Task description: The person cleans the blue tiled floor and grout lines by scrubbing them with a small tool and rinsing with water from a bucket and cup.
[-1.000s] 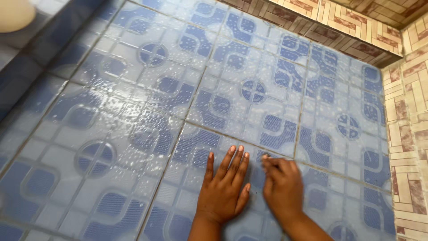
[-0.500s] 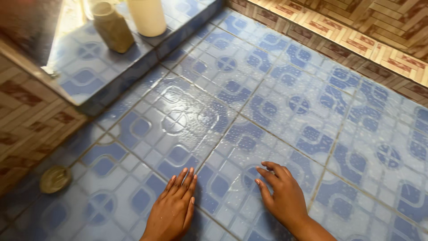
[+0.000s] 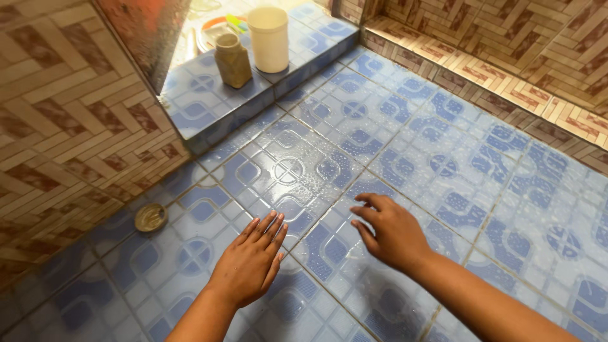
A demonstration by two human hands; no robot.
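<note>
Sitting at the far left against the brown patterned wall tiles [image 3: 69,114], a small round metal drain cover [image 3: 151,217] lies in the wet blue-and-white patterned floor tiles [image 3: 443,145]. Just right of it, near the viewer, the left hand [image 3: 248,266] lies flat on the floor, fingers straight and close together, holding nothing. Farther right, the right hand [image 3: 391,233] hovers low, fingers spread and curled, empty. Far off, a tan jar [image 3: 232,60] and cream plastic cup [image 3: 269,39] stand on a raised tiled ledge [image 3: 190,104].

Open tiled floor [image 3: 443,145]; ledge [image 3: 209,104] beyond
</note>
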